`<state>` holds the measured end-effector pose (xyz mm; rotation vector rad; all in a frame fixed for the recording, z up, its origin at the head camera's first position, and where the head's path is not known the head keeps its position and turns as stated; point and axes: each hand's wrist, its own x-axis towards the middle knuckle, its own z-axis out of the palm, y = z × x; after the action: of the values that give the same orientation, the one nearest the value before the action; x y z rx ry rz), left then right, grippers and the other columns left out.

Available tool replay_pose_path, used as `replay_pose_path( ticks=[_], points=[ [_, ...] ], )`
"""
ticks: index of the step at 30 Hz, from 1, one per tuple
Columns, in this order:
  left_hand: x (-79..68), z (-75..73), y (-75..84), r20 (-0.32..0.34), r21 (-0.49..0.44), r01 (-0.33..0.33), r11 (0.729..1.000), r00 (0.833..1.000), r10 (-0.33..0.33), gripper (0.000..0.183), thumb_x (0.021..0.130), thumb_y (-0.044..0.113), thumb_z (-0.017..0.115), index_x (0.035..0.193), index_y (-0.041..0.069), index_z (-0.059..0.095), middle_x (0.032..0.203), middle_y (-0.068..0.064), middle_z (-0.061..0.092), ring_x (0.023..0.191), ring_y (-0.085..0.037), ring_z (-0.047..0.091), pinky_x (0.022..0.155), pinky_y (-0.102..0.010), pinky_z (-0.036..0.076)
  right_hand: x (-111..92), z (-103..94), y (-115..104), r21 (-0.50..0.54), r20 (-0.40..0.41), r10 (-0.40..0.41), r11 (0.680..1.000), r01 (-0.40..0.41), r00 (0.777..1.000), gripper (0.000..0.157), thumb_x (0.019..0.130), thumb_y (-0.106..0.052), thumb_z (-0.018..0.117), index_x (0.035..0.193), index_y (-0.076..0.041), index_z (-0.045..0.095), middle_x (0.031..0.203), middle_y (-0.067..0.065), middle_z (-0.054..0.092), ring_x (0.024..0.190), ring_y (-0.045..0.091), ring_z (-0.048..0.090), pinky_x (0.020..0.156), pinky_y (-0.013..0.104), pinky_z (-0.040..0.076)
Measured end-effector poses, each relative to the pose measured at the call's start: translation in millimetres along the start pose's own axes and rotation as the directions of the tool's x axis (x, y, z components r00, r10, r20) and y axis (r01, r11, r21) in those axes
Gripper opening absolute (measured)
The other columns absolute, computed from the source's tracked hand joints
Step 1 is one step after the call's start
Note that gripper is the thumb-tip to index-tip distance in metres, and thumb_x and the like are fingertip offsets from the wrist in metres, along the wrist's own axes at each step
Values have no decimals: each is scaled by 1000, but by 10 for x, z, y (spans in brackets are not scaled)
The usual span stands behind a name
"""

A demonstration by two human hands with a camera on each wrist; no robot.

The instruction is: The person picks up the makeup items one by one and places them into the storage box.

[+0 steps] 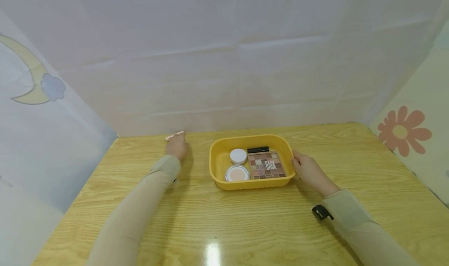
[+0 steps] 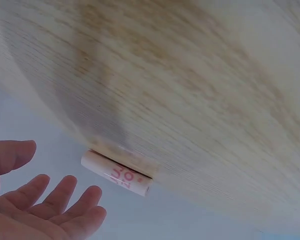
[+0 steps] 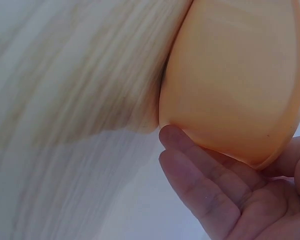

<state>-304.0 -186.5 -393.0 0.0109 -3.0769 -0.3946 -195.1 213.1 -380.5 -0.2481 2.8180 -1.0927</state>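
Note:
Near the table's back edge, my left hand (image 1: 177, 146) is just in front of a pale pink tube (image 1: 174, 136). The left wrist view shows red lettering on the tube, which lies on its side, and my loosely bent fingers (image 2: 82, 205) apart from it. My right hand (image 1: 310, 171) holds the right end of a yellow basket (image 1: 252, 185), thumb at the rim and fingers (image 3: 195, 175) against its outer wall. Inside lie a white round jar (image 1: 238, 156), a round compact (image 1: 237, 173), a black tube (image 1: 258, 150) and an eyeshadow palette (image 1: 266, 166).
The wood-grain table (image 1: 252, 223) meets a pale cloth backdrop (image 1: 224, 83) at its back edge. Side sheets carry a moon print (image 1: 33, 69) on the left and a flower print (image 1: 400, 131) on the right. A black strap piece (image 1: 320, 212) is at my right cuff.

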Motion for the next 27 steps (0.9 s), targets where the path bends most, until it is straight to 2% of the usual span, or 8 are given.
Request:
replay_pose_path(
  ticks=[8, 15, 23, 27],
  points=[
    [89, 42, -98, -26, -48, 28, 998, 999, -30, 43, 98, 1, 48, 140, -6, 51, 136, -32, 54, 117, -51, 56, 99, -56, 50, 4, -20, 0, 8, 15, -6, 1000, 6, 1000, 50, 107, -6, 33, 146, 23, 23, 102, 35, 62, 51, 17, 46, 47, 27, 43],
    [122, 57, -203, 38, -65, 53, 996, 998, -50, 47, 104, 11, 49, 145, -11, 41, 142, -33, 48, 122, -50, 52, 102, -57, 46, 10, -21, -12, -3, 13, 0, 1000, 0, 1000, 50, 108, -7, 34, 146, 23, 24, 91, 27, 62, 51, 16, 46, 47, 26, 42],
    [124, 34, -245, 73, -69, 55, 996, 996, -50, 48, 103, 9, 47, 146, -13, 38, 145, -33, 45, 124, -52, 50, 104, -59, 44, 13, -16, 8, -5, 10, -9, 1000, 9, 1000, 50, 108, -7, 35, 145, 24, 24, 74, 16, 55, 48, 15, 43, 45, 25, 39],
    [143, 41, -274, 87, -73, 62, 995, 995, -55, 49, 104, 9, 45, 147, -12, 36, 146, -34, 43, 127, -53, 47, 106, -60, 42, 12, -16, 2, -1, 9, -21, 1000, 21, 1000, 50, 108, -6, 35, 145, 25, 24, 72, 14, 54, 49, 15, 43, 45, 24, 38]
  ],
)
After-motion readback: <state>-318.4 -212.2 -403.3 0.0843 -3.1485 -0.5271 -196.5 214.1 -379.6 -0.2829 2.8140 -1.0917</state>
